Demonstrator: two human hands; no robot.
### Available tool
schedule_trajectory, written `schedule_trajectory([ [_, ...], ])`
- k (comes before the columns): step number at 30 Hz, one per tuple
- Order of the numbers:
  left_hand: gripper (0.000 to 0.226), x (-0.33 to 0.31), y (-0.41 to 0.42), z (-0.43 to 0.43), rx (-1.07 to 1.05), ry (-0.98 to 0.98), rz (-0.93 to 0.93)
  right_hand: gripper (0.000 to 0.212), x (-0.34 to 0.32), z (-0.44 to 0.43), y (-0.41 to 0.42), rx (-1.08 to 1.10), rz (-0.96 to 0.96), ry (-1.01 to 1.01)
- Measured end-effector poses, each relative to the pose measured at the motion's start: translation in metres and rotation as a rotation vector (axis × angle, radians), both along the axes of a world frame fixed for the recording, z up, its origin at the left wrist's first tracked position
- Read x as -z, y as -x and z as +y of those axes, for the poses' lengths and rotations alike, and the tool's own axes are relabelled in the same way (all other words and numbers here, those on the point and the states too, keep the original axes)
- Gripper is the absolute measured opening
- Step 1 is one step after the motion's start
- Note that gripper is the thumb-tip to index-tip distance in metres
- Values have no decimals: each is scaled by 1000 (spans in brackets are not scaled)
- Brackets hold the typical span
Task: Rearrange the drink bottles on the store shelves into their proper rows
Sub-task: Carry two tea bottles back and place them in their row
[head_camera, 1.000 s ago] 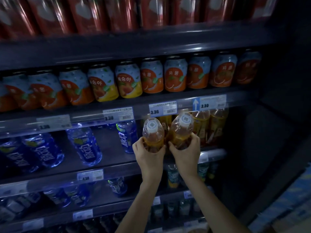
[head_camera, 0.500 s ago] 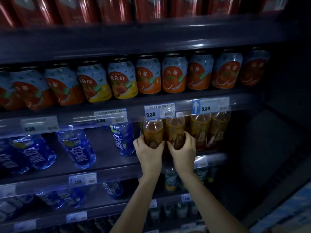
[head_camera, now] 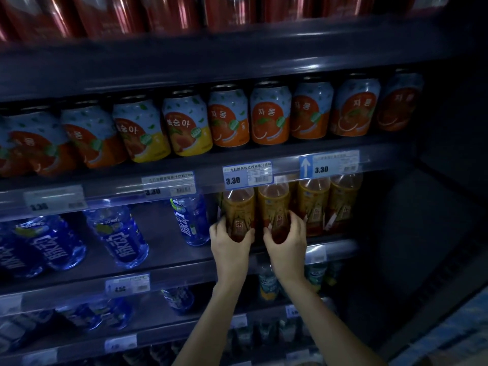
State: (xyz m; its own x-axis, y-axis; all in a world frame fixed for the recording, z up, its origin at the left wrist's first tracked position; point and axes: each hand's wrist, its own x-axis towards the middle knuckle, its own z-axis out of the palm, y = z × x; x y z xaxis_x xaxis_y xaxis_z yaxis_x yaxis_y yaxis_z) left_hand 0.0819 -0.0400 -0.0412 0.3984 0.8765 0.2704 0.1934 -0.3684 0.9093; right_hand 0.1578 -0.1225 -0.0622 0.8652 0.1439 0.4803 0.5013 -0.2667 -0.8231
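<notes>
Two amber tea bottles stand side by side on the middle shelf [head_camera: 169,262], their tops hidden behind the price rail. My left hand [head_camera: 229,245] grips the base of the left tea bottle [head_camera: 239,210]. My right hand [head_camera: 286,243] grips the base of the right tea bottle [head_camera: 273,204]. Two more amber bottles [head_camera: 328,204] stand just to the right. Blue water bottles [head_camera: 124,239] stand spaced out on the left of the same shelf, the nearest blue bottle [head_camera: 190,220] close to my left hand.
Orange and yellow juice cans [head_camera: 229,120] line the shelf above, red cans [head_camera: 163,11] the top one. Price tags [head_camera: 247,175] hang on the rail over the tea bottles. Lower shelves hold dim green and blue bottles [head_camera: 266,283]. A dark cabinet wall [head_camera: 422,233] closes the right side.
Both hands have pushed the two tea bottles from in front of the shelf back and down onto it, upright under the price rail. The caps are now hidden.
</notes>
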Motion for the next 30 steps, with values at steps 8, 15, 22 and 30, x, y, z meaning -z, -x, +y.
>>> schedule_trajectory([
  [8,66,-5,-10,-16,-57,6,0,66,-3,2,0,13,16,-17],
  [15,65,-6,-19,-21,-92,-6,7,65,-6,2,0,43,82,-33],
  [22,63,-9,-22,-22,-101,-13,27,62,-7,10,8,125,99,-68],
  [30,68,-9,-9,-14,48,33,32,65,-10,13,14,164,106,-50],
])
